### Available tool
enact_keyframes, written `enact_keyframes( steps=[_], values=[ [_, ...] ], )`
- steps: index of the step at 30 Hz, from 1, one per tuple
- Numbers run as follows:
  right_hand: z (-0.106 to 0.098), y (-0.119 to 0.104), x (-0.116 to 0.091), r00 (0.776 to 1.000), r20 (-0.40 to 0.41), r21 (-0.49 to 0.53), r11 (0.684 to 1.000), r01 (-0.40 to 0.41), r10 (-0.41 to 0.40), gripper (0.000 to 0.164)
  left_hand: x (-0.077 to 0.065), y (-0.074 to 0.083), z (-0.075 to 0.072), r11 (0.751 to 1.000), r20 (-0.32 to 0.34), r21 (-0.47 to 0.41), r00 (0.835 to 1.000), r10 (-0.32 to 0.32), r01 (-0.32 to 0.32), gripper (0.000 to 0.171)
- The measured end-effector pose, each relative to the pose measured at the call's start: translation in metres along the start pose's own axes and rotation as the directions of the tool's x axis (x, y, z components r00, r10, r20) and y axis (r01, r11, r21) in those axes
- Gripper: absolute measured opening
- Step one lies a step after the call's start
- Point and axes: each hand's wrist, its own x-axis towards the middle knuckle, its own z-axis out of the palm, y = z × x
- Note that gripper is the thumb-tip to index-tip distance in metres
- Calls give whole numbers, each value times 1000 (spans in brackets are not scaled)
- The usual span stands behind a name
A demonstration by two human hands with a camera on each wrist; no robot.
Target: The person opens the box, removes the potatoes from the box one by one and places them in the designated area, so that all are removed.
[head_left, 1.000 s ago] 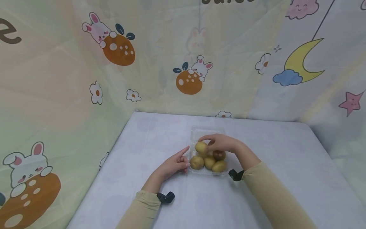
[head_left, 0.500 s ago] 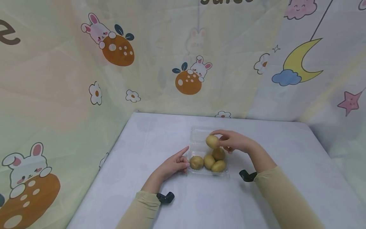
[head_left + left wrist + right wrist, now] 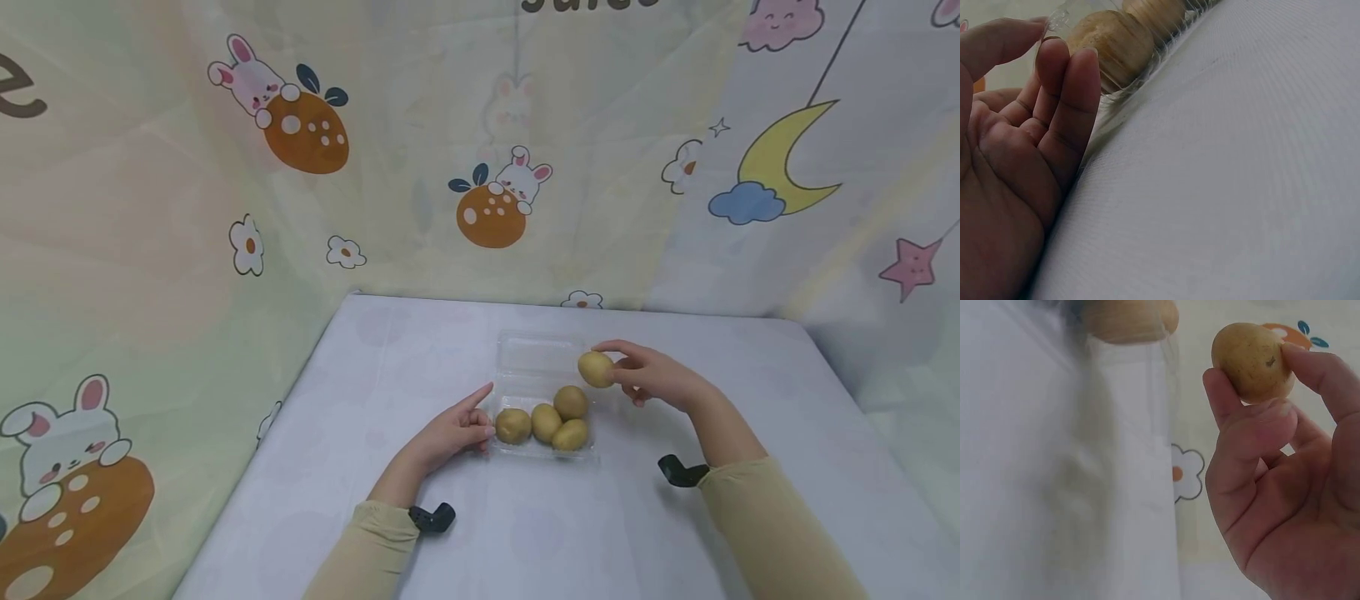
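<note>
A clear plastic clamshell box (image 3: 525, 400) lies on the table with its lid (image 3: 532, 354) folded back on the far side. Inside, along the near side, are a potato (image 3: 513, 426) at the left and three more grouped at the right, among them a rounder potato (image 3: 571, 402). My left hand (image 3: 453, 429) pinches the box's left rim between thumb and fingers, as the left wrist view shows, with its index finger stretched out. Held up in the fingertips of my right hand (image 3: 654, 377) is another yellow potato (image 3: 1249, 362), just right of the open lid.
The table (image 3: 375, 350) has a pale cloth. Behind and at the sides hangs a printed curtain (image 3: 405, 150) with rabbits, flowers and a moon. A black wrist camera (image 3: 432, 518) sits on the left wrist, another camera (image 3: 682, 472) on the right.
My right hand has lifted the potato out of the box and carried it to the right, past the lid. The left hand keeps its hold on the rim.
</note>
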Motion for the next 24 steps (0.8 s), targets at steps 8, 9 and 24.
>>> enact_keyframes(
  steps=[8,9,24],
  values=[
    [-5,28,-5,997,-70,58,998,-32,36,56,1,-1,0,1000,-11,7,1000,-15,15,84],
    [-5,31,-5,996,-78,67,997,-39,45,57,0,-1,0,1000,-12,8,1000,-16,16,84],
    [6,69,5,988,-122,122,990,-76,91,56,0,1,0,1000,3,-1,1000,-4,4,84]
  ],
)
